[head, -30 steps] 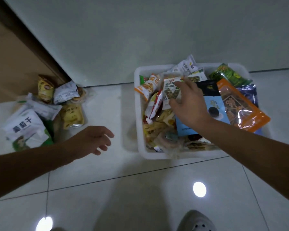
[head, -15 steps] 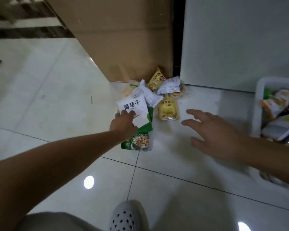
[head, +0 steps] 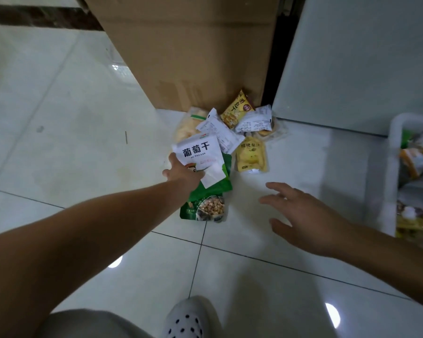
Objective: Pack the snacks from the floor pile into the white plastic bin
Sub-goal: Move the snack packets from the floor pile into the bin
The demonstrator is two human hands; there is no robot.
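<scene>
your right grip [head: 308, 223] has come away from the white plastic bin [head: 392, 167] at the right and hangs released, fingers spread, over the floor. further out, your left grip [head: 183, 174] no longer just rests on the white raisin pouch [head: 198, 152]: it now grasps the near edge, tipping it up off the green pouch [head: 205, 203]. the rest of the floor pile [head: 230, 135] lies beyond, against the cardboard box [head: 193, 57], so one pick is under way and several wait

The single head-worn view looks steeply down from standing height at the tiled floor [head: 83, 118], facing a cardboard box [head: 193, 57].
</scene>
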